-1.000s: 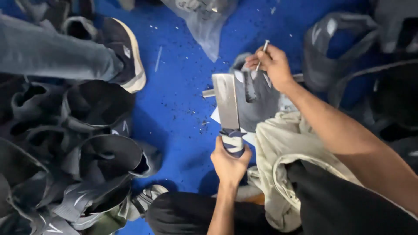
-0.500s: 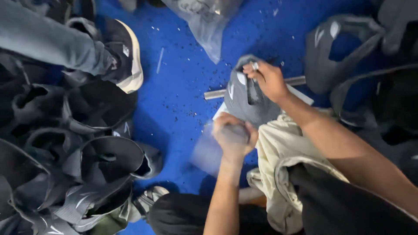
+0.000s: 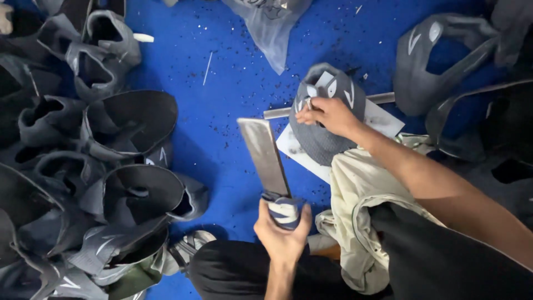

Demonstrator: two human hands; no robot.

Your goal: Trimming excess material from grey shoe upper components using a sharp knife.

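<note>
Our left hand (image 3: 282,236) is closed around the wrapped handle of a flat metal blade (image 3: 265,157), held upright over the blue floor (image 3: 222,83). Our right hand (image 3: 327,114) pinches a small tool against the grey shoe upper (image 3: 325,119), which sits on a metal bar (image 3: 383,98) before our knee.

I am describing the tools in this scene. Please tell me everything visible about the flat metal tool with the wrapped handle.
The flat metal tool is a long, straight, dull grey bar, like a blunt blade, with worn, scuffed faces. Its lower end is wrapped in blue and white cloth or tape, gripped by the left hand. It stands raised, leaning slightly left, above the blue floor, touching nothing else.
</note>
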